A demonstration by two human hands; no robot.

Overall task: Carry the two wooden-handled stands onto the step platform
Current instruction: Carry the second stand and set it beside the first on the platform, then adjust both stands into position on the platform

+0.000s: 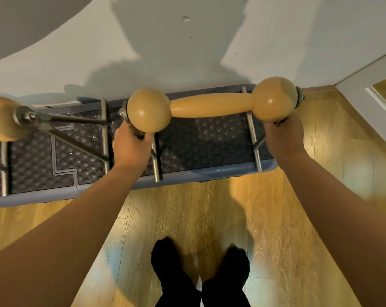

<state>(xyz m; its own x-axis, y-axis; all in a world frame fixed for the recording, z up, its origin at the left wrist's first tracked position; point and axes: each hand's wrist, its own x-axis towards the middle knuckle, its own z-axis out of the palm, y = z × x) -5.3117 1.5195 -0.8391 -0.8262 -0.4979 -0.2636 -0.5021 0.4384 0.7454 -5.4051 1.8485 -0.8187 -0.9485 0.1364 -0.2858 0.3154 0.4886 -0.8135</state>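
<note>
Hands both curled under the second stand, a turned pale-wood handle with ball ends on grey metal legs: my left hand gripping beneath one ball, right hand beneath the other. Its feet look down on the grey-blue studded step platform, beside the first matching wooden-handled stand. Best keep it level, release together.

One head-worn camera looks steeply down from above, close over the forearms, facing the wall. Its wide view takes in the step platform against that wall, the floor, and the person's feet below.
</note>
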